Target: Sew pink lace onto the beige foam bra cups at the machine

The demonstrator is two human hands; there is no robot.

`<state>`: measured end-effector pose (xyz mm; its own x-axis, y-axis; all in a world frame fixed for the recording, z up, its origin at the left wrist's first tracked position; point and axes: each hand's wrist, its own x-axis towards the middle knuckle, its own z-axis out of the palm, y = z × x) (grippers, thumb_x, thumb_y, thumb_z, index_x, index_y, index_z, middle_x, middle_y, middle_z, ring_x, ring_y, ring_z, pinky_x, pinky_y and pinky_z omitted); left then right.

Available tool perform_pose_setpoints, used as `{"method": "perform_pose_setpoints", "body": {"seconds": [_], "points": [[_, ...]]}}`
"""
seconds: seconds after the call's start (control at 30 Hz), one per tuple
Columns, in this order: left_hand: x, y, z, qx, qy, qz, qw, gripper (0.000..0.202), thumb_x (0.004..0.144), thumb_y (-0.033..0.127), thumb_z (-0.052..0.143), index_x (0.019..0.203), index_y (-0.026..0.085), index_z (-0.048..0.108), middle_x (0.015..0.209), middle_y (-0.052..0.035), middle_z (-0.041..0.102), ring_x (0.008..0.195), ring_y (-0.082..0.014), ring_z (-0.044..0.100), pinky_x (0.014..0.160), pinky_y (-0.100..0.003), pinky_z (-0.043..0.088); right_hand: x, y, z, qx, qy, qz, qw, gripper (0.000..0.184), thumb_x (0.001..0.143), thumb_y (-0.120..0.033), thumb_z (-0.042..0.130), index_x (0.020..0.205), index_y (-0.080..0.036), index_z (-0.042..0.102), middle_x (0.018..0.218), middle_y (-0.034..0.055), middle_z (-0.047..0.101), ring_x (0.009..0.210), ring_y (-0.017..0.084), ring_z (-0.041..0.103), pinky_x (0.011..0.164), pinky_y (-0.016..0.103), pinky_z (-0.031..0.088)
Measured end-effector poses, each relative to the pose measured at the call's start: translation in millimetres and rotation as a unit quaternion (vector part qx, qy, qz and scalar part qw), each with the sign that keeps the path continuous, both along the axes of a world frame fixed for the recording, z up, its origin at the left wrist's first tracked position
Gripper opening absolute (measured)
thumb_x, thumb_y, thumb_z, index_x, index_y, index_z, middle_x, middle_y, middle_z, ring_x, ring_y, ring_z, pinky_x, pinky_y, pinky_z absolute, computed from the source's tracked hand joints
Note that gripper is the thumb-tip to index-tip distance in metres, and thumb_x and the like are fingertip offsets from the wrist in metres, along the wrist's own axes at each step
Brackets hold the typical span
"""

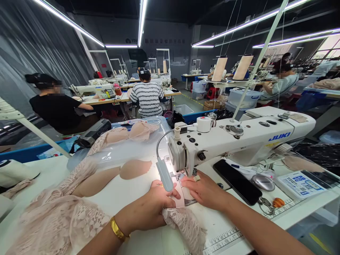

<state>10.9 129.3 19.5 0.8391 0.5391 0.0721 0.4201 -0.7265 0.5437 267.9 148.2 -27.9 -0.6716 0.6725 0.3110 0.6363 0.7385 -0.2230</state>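
Nearest, the left hand (148, 209), with a gold bracelet (118, 229) at the wrist, has its grip closed on a lace piece (183, 223). The piece's loose end spills over the tabletop (127, 194) edge toward the person. Just beyond, the right hand (204, 189) lies flat with its grip wide, fingertips pressing the piece's front end where it runs under the head of the sewing machine (239, 141).

Both sets of fingertips sit very near the needle area. The lamp head (164, 173) hangs over the left thumb and hides part of that spot, so a finger could stray too close unseen. The hanging lace could drag and pull the seam crooked. The phone (237, 181) lies just beside the right wrist and could be knocked by a sideways move.

Farther off lie padded cups (134, 169), and beyond them sits a person in a striped shirt (148, 97).
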Motion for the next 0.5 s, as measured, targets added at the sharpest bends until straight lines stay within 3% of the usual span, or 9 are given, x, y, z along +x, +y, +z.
{"method": "perform_pose_setpoints", "body": {"seconds": [0.17,0.3,0.5], "points": [[-2.3,1.9,1.8,0.005,-0.016,0.003,1.0,0.023,0.085,0.013,0.07,0.065,0.02,0.06,0.117,-0.0008,0.072,0.118,-0.0258,0.065,0.106,-0.042,0.035,1.5,-0.1,-5.3,0.018,0.017,0.001,1.0,0.031,0.085,-0.004,0.051,0.102,-0.022,0.069,0.116,0.004,0.073,0.095,0.025,0.056,0.082,0.035,0.047],[-3.2,4.1,-1.3,0.005,-0.022,0.005,1.0,0.024,0.088,0.016,0.068,0.066,0.02,0.058,0.12,-0.0011,0.071,0.121,-0.0269,0.063,0.107,-0.044,0.031,2.2,-0.9,-5.7,0.013,0.027,0.008,1.0,0.032,0.084,-0.002,0.052,0.101,-0.023,0.07,0.118,0.0023,0.073,0.098,0.024,0.056,0.083,0.034,0.047],[-3.1,5.2,-4.6,0.022,-0.021,0.017,0.999,0.02,0.091,0.016,0.063,0.071,0.021,0.06,0.122,-0.0012,0.071,0.121,-0.0271,0.062,0.105,-0.044,0.031,4.1,-1.9,-5.3,0.014,0.017,0.015,1.0,0.035,0.087,-0.004,0.05,0.107,-0.023,0.071,0.107,0.0063,0.074,0.09,0.024,0.056,0.078,0.035,0.047]]}}
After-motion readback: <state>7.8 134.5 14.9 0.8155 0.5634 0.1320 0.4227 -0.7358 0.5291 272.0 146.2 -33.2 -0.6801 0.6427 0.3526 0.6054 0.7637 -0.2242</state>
